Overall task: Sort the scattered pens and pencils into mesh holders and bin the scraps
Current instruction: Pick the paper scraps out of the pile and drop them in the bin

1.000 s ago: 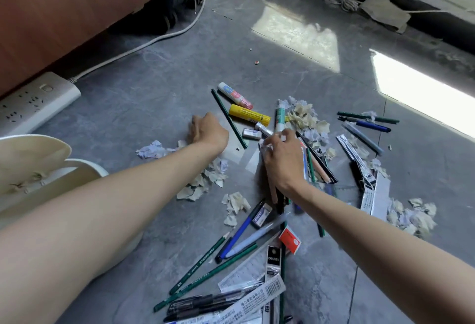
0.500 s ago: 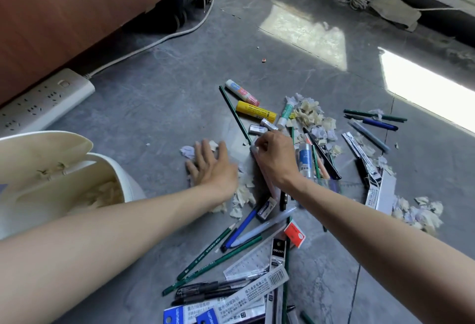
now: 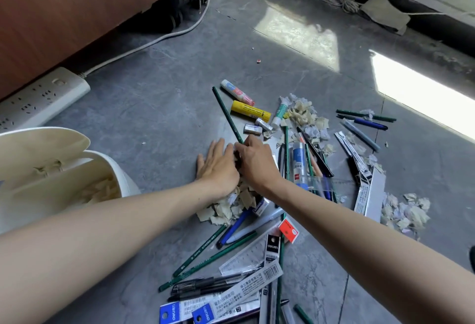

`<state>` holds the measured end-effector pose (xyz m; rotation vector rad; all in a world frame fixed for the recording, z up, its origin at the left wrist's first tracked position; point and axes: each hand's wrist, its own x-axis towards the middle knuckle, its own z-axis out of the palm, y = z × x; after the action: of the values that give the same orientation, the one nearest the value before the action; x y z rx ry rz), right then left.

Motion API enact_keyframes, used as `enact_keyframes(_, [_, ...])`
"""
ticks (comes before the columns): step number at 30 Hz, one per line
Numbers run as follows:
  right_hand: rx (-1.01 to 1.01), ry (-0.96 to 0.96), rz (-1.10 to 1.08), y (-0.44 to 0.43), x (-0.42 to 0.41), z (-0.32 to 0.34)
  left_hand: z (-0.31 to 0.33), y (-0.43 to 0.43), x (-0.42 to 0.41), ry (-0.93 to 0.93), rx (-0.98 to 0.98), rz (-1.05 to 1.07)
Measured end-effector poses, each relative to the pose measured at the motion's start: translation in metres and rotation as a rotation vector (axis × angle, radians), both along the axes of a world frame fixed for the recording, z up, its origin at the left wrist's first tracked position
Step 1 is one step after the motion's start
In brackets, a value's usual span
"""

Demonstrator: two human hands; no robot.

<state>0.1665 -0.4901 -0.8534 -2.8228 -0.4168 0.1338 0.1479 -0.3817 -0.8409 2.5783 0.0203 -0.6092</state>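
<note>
— While the grey floor (image 3: 154,123) was looked down on, where were the hands seen?

— Both were seen at the middle of the frame. The left hand (image 3: 218,164) was laid flat on the floor, its fingers straight and held close together, set against a heap of paper scraps (image 3: 231,208). The right hand (image 3: 257,161) was held touching it, with fingers curled downward. Whether anything was pinched could not be told.

— And where were the pens and pencils found?

— They were scattered from the centre toward the right and the lower edge. A green pencil (image 3: 227,115) was seen just above the hands, a yellow glue stick (image 3: 250,110) beside it, and packaged refills (image 3: 241,295) at the bottom. A second heap (image 3: 305,115) was seen right of the glue stick, and a third heap (image 3: 406,210) at the lower right. A white bin (image 3: 120,169) was stood open at the left edge, with scraps inside.
</note>
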Motion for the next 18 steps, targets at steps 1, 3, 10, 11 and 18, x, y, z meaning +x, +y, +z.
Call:
enact_keyframes(1, [0.033,0.007,0.020,-0.004,-0.005,-0.001,0.001,-0.002,-0.001,-0.015,-0.009,-0.024])
enact_keyframes(3, [0.113,0.009,0.039,-0.014,-0.017,0.000,0.003,-0.004,0.001,-0.038,-0.013,-0.053])
enact_keyframes(10, [0.197,-0.023,-0.247,-0.045,-0.043,0.013,0.001,-0.008,-0.018,0.024,0.009,-0.365])
enact_keyframes(11, [0.186,0.014,-0.261,-0.048,-0.042,0.014,0.001,-0.009,-0.025,0.026,-0.009,-0.409])
enact_keyframes(18, [0.149,0.167,-0.269,-0.065,-0.041,0.019,0.002,-0.019,-0.023,-0.143,-0.007,-0.412])
